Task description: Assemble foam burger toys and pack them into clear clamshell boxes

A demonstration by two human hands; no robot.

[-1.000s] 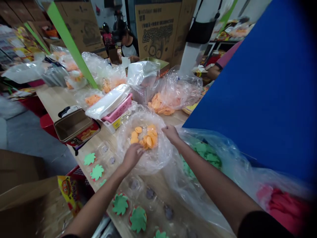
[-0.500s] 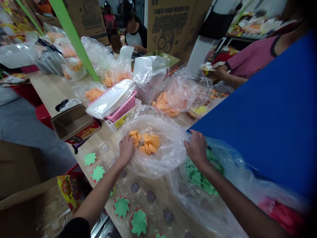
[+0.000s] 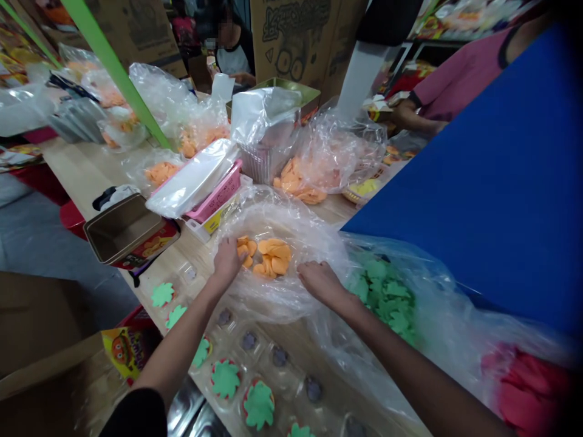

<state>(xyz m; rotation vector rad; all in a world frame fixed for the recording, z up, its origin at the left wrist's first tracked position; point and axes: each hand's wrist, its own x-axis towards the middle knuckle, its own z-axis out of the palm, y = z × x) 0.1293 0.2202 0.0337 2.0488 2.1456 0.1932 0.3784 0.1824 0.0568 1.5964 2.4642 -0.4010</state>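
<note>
A clear plastic bag [image 3: 282,291] lies open on the wooden table [image 3: 91,176] with a small heap of orange foam pieces [image 3: 268,256] inside. My left hand [image 3: 226,260] grips the bag's left edge beside the heap, fingers curled on the plastic. My right hand [image 3: 319,280] rests on the bag's right side, fingers bent on the film. Just right of it a second clear bag holds green leaf-shaped pieces [image 3: 385,294]. In front of me a clear blister tray [image 3: 277,370] holds several green leaves [image 3: 259,403] and dark pieces.
A blue board [image 3: 492,182] stands at the right. An open tin [image 3: 130,233], a pink basket [image 3: 218,194] and more bags of orange pieces [image 3: 319,176] crowd the table's back. Other people [image 3: 437,85] work across it. Red material [image 3: 528,388] lies at right.
My right hand moved left from the green-leaf bag onto the orange bag's right side. My left hand stays at the bag's left edge. The view shifted slightly.
</note>
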